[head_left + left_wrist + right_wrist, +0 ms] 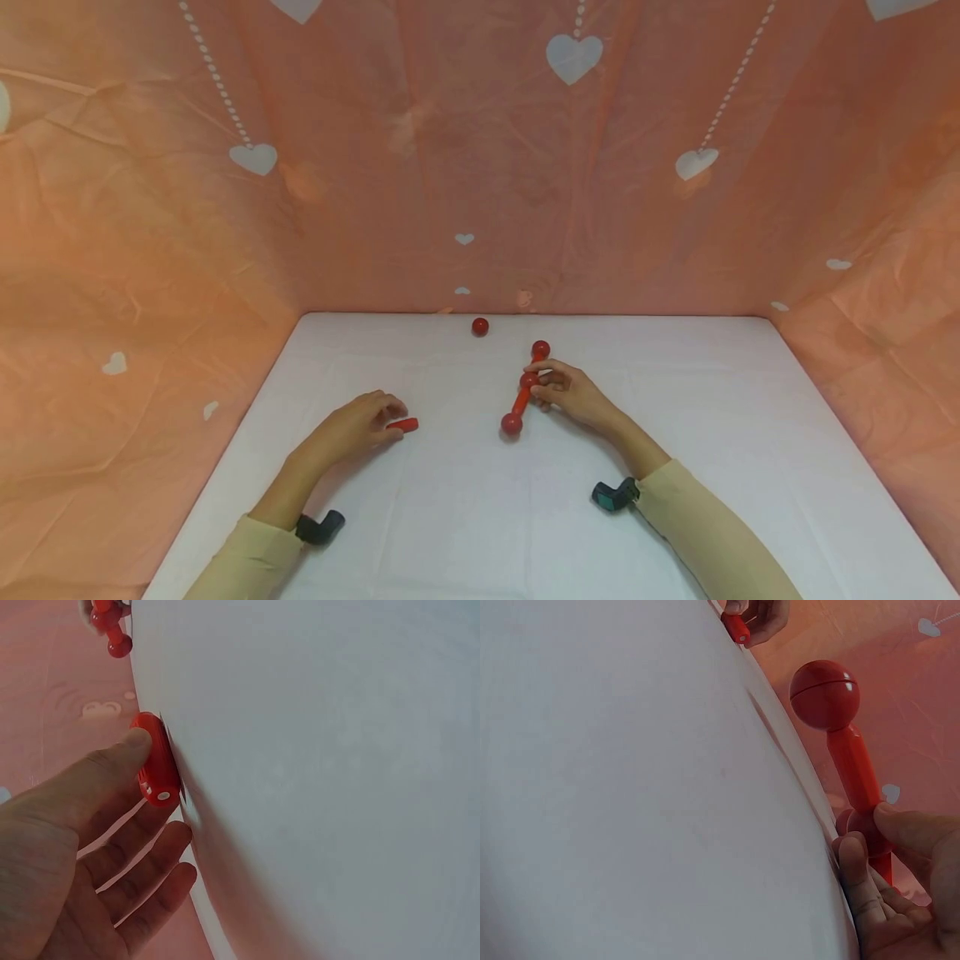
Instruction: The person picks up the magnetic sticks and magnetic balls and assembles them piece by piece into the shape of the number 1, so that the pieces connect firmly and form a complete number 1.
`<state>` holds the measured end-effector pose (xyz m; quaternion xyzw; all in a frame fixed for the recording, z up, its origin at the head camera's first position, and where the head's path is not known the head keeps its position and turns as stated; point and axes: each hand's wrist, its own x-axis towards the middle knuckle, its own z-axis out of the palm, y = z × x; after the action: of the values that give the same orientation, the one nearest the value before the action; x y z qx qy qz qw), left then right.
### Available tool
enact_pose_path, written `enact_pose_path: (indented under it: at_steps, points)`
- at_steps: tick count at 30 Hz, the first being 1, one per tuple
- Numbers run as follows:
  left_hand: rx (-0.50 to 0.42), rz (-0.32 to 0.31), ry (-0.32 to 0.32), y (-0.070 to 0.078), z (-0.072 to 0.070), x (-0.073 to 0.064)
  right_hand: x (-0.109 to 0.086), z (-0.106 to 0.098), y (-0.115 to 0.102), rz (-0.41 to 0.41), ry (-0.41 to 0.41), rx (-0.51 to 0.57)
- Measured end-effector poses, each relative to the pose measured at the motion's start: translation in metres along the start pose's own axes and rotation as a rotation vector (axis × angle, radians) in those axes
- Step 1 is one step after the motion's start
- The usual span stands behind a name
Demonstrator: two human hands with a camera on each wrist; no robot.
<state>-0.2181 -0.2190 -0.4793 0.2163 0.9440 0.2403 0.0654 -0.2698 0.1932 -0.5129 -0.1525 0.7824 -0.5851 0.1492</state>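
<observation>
Between thumb and fingers, my left hand pinches a short red rod with a small pale spot on its end, low over the white table. My right hand grips the middle ball of a straight red piece made of balls joined by rods. Its near ball and far ball stick out on either side of the fingers. In the right wrist view, one end ball and its connecting rod show plainly; the fingers partly cover the rest.
A loose red ball lies near the back edge of the white table. Orange cloth with white hearts rises behind the table and along both sides. A dark device is strapped to the left wrist, another to the right.
</observation>
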Motion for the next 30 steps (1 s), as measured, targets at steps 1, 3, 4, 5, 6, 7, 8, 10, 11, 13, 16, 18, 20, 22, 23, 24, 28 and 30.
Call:
enact_pose_path:
  at_steps: [1,3,4,5,6,7,8,10,11,13,16,18,20,22,23,24,28,30]
  points:
    - [-0.002,-0.004,0.000,0.0004,0.0002,0.0003,0.0004,0.0001,-0.0002,0.006,0.002,0.000]
    - [0.001,0.000,0.002,0.0010,0.0003,0.0006,0.0008,0.0001,-0.0002,0.006,0.004,0.004]
    - [0.005,0.004,0.000,0.0011,0.0003,0.0009,0.0009,0.0000,-0.0001,0.004,0.003,0.006]
    - [0.005,0.004,-0.001,0.0014,0.0004,0.0010,0.0009,0.0000,-0.0001,0.003,0.003,0.009]
    - [0.005,0.003,-0.003,0.0017,0.0002,0.0010,0.0010,-0.0001,0.0002,0.001,0.002,0.012]
    - [0.006,0.004,-0.005,0.0018,0.0002,0.0010,0.0012,-0.0002,0.0005,-0.001,0.002,0.014]
    - [0.010,0.009,-0.006,0.0019,0.0002,0.0009,0.0009,-0.0002,0.0002,-0.004,0.000,0.017]
    - [0.016,0.016,-0.008,0.0017,0.0008,0.0009,0.0009,-0.0003,0.0007,-0.003,0.000,0.018]
    - [0.018,0.015,-0.007,0.0016,0.0012,0.0006,0.0009,-0.0001,0.0005,0.001,0.001,0.018]
    - [0.027,0.017,-0.006,0.0014,0.0022,0.0003,0.0006,0.0001,0.0000,0.007,0.002,0.018]
    - [0.038,0.020,-0.003,0.0024,0.0027,0.0000,0.0008,0.0003,-0.0008,0.020,0.006,0.014]
    - [0.042,0.021,-0.003,0.0034,0.0022,-0.0001,0.0005,0.0003,-0.0014,0.024,0.006,0.016]
    - [0.040,0.020,-0.002,0.0047,0.0018,-0.0002,0.0006,0.0003,-0.0015,0.025,0.005,0.018]
    - [0.039,0.019,-0.001,0.0053,0.0017,-0.0005,0.0004,0.0002,-0.0015,0.023,0.005,0.020]
    - [0.038,0.018,0.000,0.0054,0.0018,-0.0006,0.0003,0.0002,-0.0015,0.021,0.003,0.021]
    - [0.037,0.015,-0.001,0.0053,0.0020,-0.0006,0.0003,0.0002,-0.0014,0.018,0.003,0.019]
    - [0.036,0.001,-0.005,0.0048,0.0037,-0.0006,0.0001,0.0001,-0.0013,0.012,0.003,0.011]
    - [0.037,0.002,-0.007,0.0042,0.0050,-0.0005,-0.0001,-0.0001,-0.0013,0.008,0.001,0.010]
